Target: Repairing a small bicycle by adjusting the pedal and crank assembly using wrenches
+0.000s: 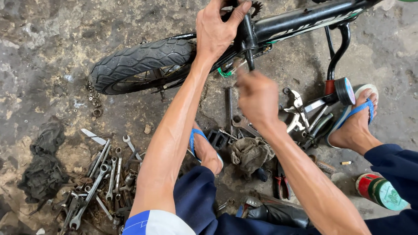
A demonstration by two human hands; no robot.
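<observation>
Above the right hand (257,96), close over it: the left hand (217,27), fingers curled shut around the black frame (300,19) near the crank (248,39), thumb hooked over the top, steadying a small bike turned on its side. Just past those knuckles, a sprocket (257,6), teeth partly in view. Left of that hand, the rear tyre (139,63), still mounted, lying low over stained concrete.

Right hand closed loosely, back toward the camera, blurred with motion; something thin and metallic pinched at the fingertips just below the crank, too blurred to name for sure. Grip tight or slack: cannot tell.

Below the right wrist: a rag (250,153), a spanner (244,125), a black pedal (217,139) lying loose on the ground, so probably one pedal already off. To its right, pliers (299,114) and a training wheel (346,91) on its bracket. Far down-left of the left forearm, a heap of wrenches (100,178).

Judging by the spread: stripping well begun, crank area in hand, wheel and frame not yet apart.
</observation>
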